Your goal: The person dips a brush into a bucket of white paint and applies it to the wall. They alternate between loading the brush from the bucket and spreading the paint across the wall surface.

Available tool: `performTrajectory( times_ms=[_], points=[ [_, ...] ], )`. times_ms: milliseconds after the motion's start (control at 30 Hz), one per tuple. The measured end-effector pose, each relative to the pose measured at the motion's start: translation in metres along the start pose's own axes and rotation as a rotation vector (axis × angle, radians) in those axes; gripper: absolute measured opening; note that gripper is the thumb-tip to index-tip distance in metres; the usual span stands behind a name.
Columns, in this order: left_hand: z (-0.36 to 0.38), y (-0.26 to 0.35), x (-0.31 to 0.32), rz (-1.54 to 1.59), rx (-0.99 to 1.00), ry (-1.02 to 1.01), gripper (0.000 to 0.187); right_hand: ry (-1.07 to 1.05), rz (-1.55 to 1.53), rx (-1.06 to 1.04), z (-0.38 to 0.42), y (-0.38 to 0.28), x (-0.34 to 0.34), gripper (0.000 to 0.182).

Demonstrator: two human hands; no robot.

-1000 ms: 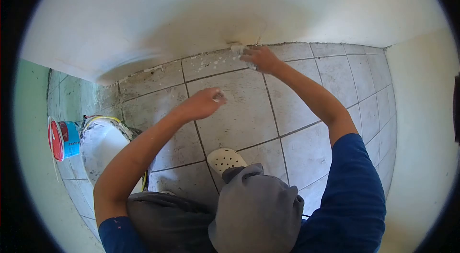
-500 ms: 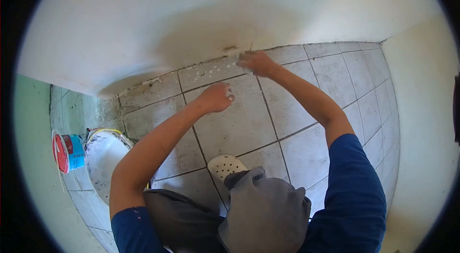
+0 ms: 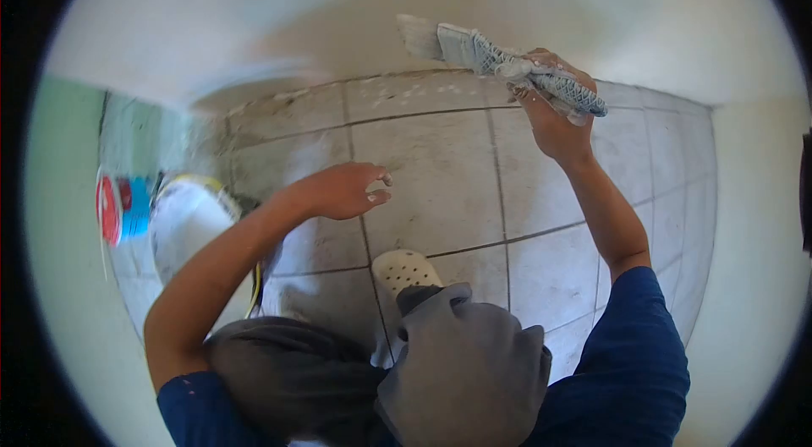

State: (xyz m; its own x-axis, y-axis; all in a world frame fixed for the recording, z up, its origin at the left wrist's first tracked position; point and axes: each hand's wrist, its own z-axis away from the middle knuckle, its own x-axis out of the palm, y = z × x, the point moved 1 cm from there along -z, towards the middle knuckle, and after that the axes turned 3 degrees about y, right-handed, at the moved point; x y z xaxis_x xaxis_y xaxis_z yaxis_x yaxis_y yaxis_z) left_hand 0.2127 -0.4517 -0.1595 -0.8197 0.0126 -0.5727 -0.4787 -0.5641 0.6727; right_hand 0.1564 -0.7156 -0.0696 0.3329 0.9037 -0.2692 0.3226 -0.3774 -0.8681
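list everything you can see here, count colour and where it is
brush: 1, grey-white bristles, blue patterned handle smeared with white, held up against the wall
wall: 1, white, across the top
floor tiles: many, pale grey with dark joints and white spatter near the wall
bucket: 1, white, on the floor at left
can: 1, red and blue, left of the bucket
shoe: 1, white with holes, on the tiles at centre
trousers: grey, over the bent knees, bottom centre
sleeves: blue, lower corners
left hand: open, empty, over the tiles
right hand: grip shut on the brush handle
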Motion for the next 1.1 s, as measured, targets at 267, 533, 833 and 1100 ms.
performTrajectory(
  times_ms=[267,533,833,1100],
  points=[
    [0.215,0.008,-0.045,0.36,-0.25,0.281,0.029,-0.376,-0.53,0.227,-0.022,-0.025,0.178,0.015],
    [0.345,0.055,-0.035,0.831,-0.553,1.291,0.027,-1.287,-0.497,-0.364,-0.005,-0.087,0.364,0.011],
    [0.342,0.05,0.002,0.749,-0.824,0.943,0.04,-1.297,-0.075,-0.587,0.008,-0.047,0.43,0.014],
    [0.306,0.044,-0.052,0.832,-0.479,1.503,0.041,-0.85,-0.667,0.681,-0.023,-0.041,0.357,0.013]
  ],
)
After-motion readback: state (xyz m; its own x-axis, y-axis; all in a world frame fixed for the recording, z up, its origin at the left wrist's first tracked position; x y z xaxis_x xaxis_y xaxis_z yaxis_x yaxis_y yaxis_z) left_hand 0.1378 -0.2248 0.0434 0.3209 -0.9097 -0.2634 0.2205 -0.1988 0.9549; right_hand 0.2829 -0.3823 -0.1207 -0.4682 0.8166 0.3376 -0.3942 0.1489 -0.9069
